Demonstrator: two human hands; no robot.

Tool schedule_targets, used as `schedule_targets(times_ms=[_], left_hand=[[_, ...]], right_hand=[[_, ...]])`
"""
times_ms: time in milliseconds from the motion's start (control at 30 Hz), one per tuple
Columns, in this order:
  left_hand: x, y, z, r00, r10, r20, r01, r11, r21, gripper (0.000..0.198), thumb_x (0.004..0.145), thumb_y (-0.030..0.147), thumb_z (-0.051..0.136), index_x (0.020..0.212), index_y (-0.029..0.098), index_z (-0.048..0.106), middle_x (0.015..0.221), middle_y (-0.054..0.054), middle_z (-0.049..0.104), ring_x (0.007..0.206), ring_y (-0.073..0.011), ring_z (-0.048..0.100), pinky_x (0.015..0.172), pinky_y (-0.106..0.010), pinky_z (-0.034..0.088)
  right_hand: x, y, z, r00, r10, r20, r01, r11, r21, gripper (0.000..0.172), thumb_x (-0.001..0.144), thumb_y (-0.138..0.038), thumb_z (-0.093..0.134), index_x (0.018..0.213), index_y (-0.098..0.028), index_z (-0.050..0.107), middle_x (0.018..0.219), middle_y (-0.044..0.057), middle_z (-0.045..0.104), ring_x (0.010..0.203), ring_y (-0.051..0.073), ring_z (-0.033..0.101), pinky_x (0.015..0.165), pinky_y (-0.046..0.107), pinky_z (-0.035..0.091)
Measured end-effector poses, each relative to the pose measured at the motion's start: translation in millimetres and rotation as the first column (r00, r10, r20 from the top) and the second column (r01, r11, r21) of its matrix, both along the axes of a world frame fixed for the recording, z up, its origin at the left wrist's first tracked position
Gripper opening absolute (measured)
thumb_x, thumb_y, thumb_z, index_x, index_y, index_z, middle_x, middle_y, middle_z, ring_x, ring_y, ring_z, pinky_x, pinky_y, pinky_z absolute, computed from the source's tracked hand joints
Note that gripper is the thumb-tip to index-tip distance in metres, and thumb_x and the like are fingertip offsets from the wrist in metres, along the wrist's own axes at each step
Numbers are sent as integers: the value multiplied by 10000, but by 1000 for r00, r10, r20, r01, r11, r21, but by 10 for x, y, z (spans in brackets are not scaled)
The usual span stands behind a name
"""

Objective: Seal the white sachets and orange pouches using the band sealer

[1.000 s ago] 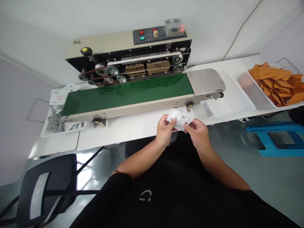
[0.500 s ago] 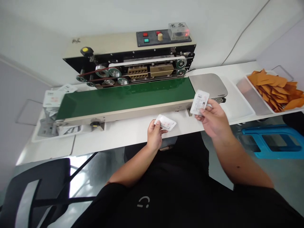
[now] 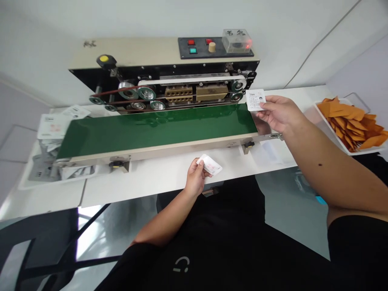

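White tray [image 3: 363,151] at far right: heaped with orange pouches [image 3: 348,123], pile standing above the rim. Second white tray [image 3: 27,182] at left end of belt: holding a loose stack of white printed packets [image 3: 50,127], some leaning out over the edge. Clear tray [image 3: 269,148] under right forearm, contents hard to make out.

Left hand [image 3: 196,177] low, in front of the belt, forearm angled up from the body, wrist bent slightly. Fingers [image 3: 198,162] clenched on one end of a white sachet [image 3: 209,164], pinching it, other end sticking out to the right, clear of the table surface as far as visible.

Right arm stretched far out across the right end of the green belt [image 3: 154,129], palm turned down. Right hand [image 3: 279,113] just past the belt's far edge, near the rollers of the band sealer [image 3: 163,68]. Thumb and fingers [image 3: 266,106] closed on a corner of a printed packet [image 3: 255,100], held up, just beside the belt.

Versus the last frame: right hand moved farther out and up, from the steel plate at belt's end to the far edge; packet carried along with it. Left hand and sachet nearly unchanged. Hands well apart, more than before.
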State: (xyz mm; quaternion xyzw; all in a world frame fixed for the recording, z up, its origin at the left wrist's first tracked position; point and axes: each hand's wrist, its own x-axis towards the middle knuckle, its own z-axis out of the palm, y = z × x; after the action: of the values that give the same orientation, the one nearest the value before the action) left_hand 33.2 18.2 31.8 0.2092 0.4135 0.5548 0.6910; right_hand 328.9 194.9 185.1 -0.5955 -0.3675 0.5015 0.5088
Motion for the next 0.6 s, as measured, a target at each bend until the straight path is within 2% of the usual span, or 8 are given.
schedule_targets(times_ms=[200,433,533,600], left_hand=[[-24,-1,-28,999,-29,17,29,1000,2,523,832,618,856,984,206,574,799,18,679,670,-126,676,533,-216,555],[-28,-3,-55,999,-41,14,41,999,4,526,829,623,856,964,206,566,802,11,683,660,-127,667,525,-222,558],[-32,-7,-46,999,-44,3,44,999,5,528,830,632,851,961,206,569,800,12,679,645,-118,655,526,-219,559],[-32,-11,-31,999,-40,-8,40,999,-1,536,823,642,852,965,207,572,797,15,672,648,-120,659,525,-217,560]], right_hand=[[-87,121,-45,999,33,19,-33,999,-5,174,886,-77,773,1041,-155,760,866,70,757,605,101,655,512,183,609],[-244,222,-3,998,70,11,-69,997,-19,193,909,-122,793,1085,-164,725,865,75,766,608,119,692,541,197,616],[-316,149,50,995,88,43,-86,996,-37,241,918,-202,814,1128,-188,698,927,87,778,667,153,744,551,213,612],[-369,-23,56,994,70,90,-68,997,-22,298,922,-247,815,1182,-205,675,988,80,771,699,160,764,546,212,598]])
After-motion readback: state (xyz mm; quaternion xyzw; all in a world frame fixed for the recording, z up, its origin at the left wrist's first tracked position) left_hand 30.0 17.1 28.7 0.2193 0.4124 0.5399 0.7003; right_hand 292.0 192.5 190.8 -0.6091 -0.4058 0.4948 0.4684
